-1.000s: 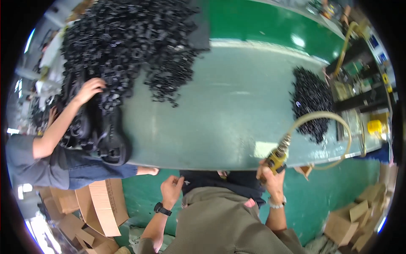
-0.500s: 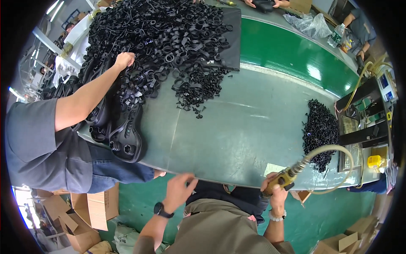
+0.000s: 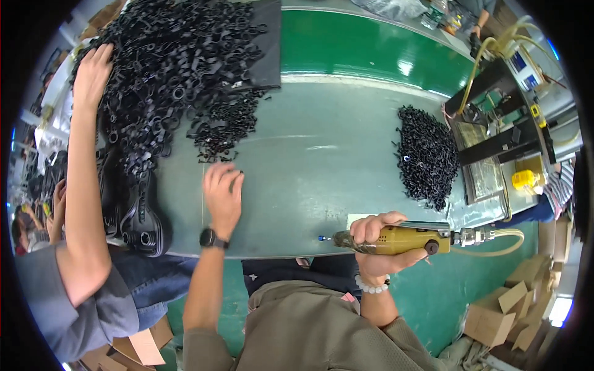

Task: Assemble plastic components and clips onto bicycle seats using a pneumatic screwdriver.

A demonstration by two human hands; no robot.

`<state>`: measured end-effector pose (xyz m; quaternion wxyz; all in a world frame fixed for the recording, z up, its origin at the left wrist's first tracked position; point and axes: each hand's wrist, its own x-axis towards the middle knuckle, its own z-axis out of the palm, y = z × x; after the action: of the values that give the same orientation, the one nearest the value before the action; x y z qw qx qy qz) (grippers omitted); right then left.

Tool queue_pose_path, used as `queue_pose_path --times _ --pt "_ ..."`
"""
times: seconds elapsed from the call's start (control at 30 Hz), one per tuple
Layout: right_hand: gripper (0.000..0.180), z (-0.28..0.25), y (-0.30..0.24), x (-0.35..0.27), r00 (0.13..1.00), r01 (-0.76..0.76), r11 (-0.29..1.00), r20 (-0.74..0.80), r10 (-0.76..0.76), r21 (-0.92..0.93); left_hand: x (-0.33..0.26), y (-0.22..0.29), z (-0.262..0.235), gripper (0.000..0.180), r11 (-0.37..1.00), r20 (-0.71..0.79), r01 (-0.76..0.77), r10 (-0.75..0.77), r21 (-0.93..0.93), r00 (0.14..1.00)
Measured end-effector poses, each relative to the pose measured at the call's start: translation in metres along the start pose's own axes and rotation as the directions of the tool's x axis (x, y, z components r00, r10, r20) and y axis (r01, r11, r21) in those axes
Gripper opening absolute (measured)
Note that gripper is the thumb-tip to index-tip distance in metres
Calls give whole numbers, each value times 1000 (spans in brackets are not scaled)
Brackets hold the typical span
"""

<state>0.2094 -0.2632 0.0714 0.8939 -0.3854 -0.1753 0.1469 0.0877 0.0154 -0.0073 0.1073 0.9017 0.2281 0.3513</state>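
Note:
My right hand (image 3: pixel 371 263) grips a yellow pneumatic screwdriver (image 3: pixel 396 240), held level above the table's front edge. Its bit (image 3: pixel 324 238) points left, and a pale air hose (image 3: pixel 516 234) leads from its rear. My left hand (image 3: pixel 223 196) hovers over the table, fingers loosely curled and apart, just short of a pile of small black screw-like pieces (image 3: pixel 226 120). A dark speck shows by its thumb tip; whether it is held is unclear. Left of this hand lies a black sole-shaped plastic part (image 3: pixel 147 216).
A large heap of black rings and straps (image 3: pixel 179 55) covers the far left. Another pile of small black pieces (image 3: pixel 427 157) lies right, beside a black metal frame (image 3: pixel 495 148). At left, a co-worker's arm (image 3: pixel 86 167) reaches into the heap. Cardboard boxes (image 3: pixel 489 321) stand on the floor.
My left hand has moved forward from the table edge toward the small pieces. The screwdriver has swung level, its bit now leftward. The view has shifted right; the co-worker's arm has stretched farther forward.

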Motion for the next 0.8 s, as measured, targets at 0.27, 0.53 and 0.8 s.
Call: queue_pose_path --times 0.27,0.53,0.8 --pt "89 25 -2 4 992 26 984 -128 -3 178 -68 154 -40 12 -627 852 594 -249 -504 460" --pt "90 26 1 -4 988 19 975 -153 15 220 -70 160 -40 13 -654 826 542 -247 -528 506" --pt "80 -2 -5 6 960 -45 972 -260 106 229 -68 146 -34 20 -117 659 662 -323 -740 679"
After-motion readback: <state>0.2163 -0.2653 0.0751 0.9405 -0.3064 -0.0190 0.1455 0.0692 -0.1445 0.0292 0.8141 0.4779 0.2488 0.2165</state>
